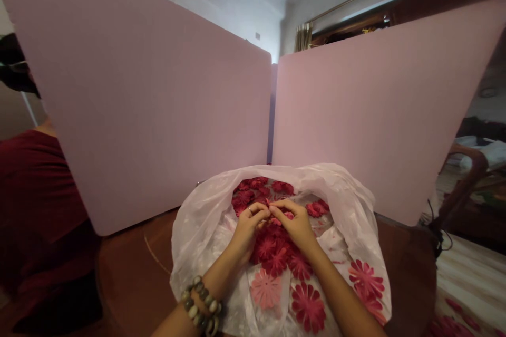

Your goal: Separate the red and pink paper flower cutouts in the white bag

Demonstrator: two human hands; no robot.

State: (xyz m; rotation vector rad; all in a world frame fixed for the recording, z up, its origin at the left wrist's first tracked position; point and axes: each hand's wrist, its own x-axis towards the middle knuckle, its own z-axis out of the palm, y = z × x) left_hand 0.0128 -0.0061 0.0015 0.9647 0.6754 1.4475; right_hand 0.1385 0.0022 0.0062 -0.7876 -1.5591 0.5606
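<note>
the left grip and right grip curl nearly shut, fingertips meeting over something small and red; what they hold is too hidden to tell. red paper flowers lie directly beneath and around both grips, inside a white plastic bag on a wooden bench.

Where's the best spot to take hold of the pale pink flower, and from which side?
Probably pinch a near-side petal of the pale pink flower, coming from above and from the person's side. It lies flat and looks thin, so its scalloped rim offers the easiest edge, while its far petals sit close to the red flowers.
</note>
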